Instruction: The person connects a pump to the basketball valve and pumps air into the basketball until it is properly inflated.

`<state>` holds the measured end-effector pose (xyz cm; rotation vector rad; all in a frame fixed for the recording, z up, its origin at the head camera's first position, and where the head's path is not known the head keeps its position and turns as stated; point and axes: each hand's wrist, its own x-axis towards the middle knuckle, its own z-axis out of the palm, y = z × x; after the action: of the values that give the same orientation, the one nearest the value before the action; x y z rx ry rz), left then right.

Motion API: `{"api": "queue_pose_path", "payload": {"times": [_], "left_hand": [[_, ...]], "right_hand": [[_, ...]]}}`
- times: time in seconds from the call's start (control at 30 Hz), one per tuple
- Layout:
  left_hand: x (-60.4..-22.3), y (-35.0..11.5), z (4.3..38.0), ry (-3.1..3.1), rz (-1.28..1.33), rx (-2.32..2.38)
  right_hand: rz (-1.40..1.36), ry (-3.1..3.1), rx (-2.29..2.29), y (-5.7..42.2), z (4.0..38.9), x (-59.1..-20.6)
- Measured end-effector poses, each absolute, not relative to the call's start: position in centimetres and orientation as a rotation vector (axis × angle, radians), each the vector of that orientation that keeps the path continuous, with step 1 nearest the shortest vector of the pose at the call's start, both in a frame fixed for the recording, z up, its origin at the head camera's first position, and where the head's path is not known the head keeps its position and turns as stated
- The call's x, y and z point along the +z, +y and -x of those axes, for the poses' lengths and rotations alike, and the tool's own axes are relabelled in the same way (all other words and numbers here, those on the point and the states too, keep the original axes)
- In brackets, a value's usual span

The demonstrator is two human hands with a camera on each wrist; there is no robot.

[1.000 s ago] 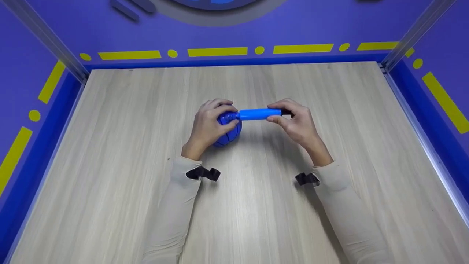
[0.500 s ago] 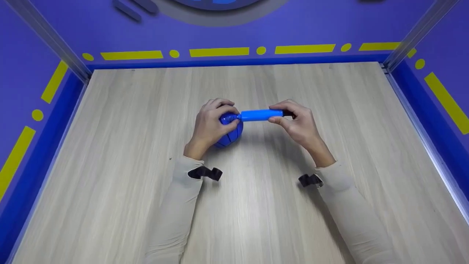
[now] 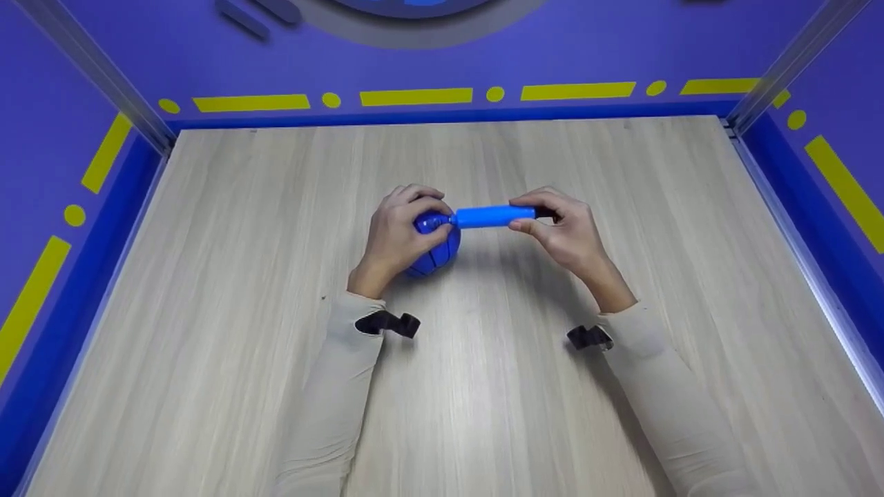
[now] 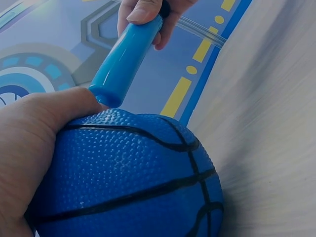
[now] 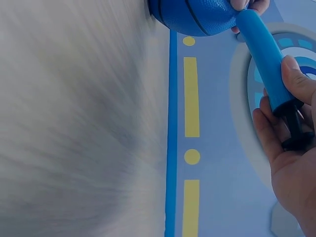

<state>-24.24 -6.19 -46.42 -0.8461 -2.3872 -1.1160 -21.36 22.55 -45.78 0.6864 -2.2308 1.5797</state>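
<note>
A small blue basketball (image 4: pixel 133 173) with black lines rests on the table, gripped by my left hand (image 3: pixel 398 231). Its top looks slightly dented near the thumb in the left wrist view. A light-blue hand pump (image 3: pixel 492 217) lies level between my hands, its narrow tip at the ball beside my left thumb and fingers. My right hand (image 3: pixel 561 226) holds the barrel's far end between thumb and fingers. In the right wrist view, the pump's black handle (image 5: pixel 297 140) sits against the palm, with a short length of black shaft showing. The exact point where the tip meets the ball is hidden.
The wood-grain table (image 3: pixel 228 276) spreads around both arms. Blue-purple panels (image 3: pixel 442 62) with yellow dashes stand along its back and sides. A black wrist mount (image 3: pixel 387 324) sticks out from each beige sleeve.
</note>
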Motion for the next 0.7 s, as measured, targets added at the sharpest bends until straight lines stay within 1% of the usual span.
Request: {"api": "queue_pose_path", "payload": {"times": [0.43, 0.7], "left_hand": [[-46.64, -6.11, 24.37, -2.363, 0.865, -1.113], [-46.70, -6.11, 24.39, -2.370, 0.862, -1.113]], "right_hand": [[-0.658, -2.270, 1.545, 22.85, 21.28, -45.97], [-0.699, -2.264, 1.542, 23.39, 21.42, -45.93]]}}
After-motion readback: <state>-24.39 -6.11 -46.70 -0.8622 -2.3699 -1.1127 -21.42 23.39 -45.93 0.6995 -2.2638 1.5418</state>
